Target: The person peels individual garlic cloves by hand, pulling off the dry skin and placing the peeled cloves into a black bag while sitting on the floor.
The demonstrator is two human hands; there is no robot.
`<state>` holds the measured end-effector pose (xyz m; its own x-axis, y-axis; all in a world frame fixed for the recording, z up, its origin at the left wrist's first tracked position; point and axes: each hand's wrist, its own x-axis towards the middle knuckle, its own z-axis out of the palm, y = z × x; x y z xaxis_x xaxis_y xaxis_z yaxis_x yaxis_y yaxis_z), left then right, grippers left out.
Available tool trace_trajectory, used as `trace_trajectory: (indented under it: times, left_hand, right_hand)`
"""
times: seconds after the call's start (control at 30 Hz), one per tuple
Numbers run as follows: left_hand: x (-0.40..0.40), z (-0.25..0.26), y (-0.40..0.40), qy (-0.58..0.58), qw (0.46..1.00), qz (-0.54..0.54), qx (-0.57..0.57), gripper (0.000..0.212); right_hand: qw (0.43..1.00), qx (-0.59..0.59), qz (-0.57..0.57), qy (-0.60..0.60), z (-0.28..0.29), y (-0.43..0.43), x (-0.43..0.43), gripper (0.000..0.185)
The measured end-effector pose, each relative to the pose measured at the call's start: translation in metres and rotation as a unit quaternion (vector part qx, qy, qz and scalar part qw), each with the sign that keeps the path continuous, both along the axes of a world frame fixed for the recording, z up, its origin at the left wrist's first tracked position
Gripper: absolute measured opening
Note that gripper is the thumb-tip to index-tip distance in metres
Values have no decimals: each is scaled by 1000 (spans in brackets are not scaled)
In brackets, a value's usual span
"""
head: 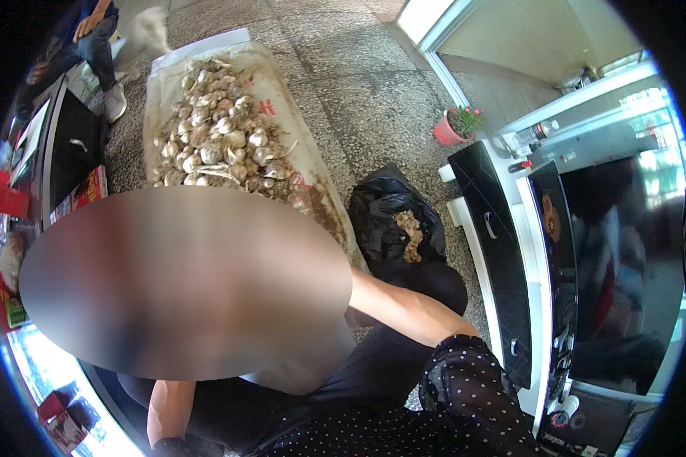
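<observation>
A large blurred oval hides both of my hands, so what they hold or touch does not show. My right forearm reaches into it from the lower right, and my left forearm enters from below. Just beyond the blur, a heap of garlic bulbs point(211, 125) with dry stalks and soil lies on a pale, dirt-stained sheet point(297, 131) with red printing. To the right of the sheet, a black plastic bag point(377, 200) stands on the floor with its mouth open. Light brown scraps point(410, 234), perhaps garlic peelings, show in it.
Along the right runs a black-and-white cabinet point(486, 217) with a television point(617, 274). A pink flower pot point(453, 128) stands on the speckled floor. Another person point(94, 43) sits at the upper left, beside a dark drawer unit point(74, 131).
</observation>
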<state>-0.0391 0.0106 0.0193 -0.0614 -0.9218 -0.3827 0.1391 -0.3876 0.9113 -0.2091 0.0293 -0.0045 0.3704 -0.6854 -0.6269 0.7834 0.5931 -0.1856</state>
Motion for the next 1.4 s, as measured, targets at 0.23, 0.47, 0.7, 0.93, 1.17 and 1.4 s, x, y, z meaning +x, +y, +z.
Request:
trace_trajectory:
  times: [0.23,0.47,0.7,0.93,1.17,1.4]
  left_hand:
    - [48,-91,6,-121,989,-86,-9,16]
    - [26,-123,9,-301,934,-192,-14,22]
    - [34,-123,-7,-336,932,-77,-113,18]
    - [-6,-127,-40,-511,793,-188,-274,41]
    - [1,-107,-48,-480,853,-186,-85,41]
    - [40,-50,-40,12,977,-67,203,23]
  right_hand:
    - [952,36,-202,225,-88,7,-186,9]
    - [827,236,-264,437,-183,97,-392,31]
    - [773,268,-111,564,-184,70,-397,61]
    - [855,43,-74,512,-103,13,-283,50]
    - [833,-248,71,490,55,27,-137,26]
    - [685,-443,138,562,31,13,-46,25]
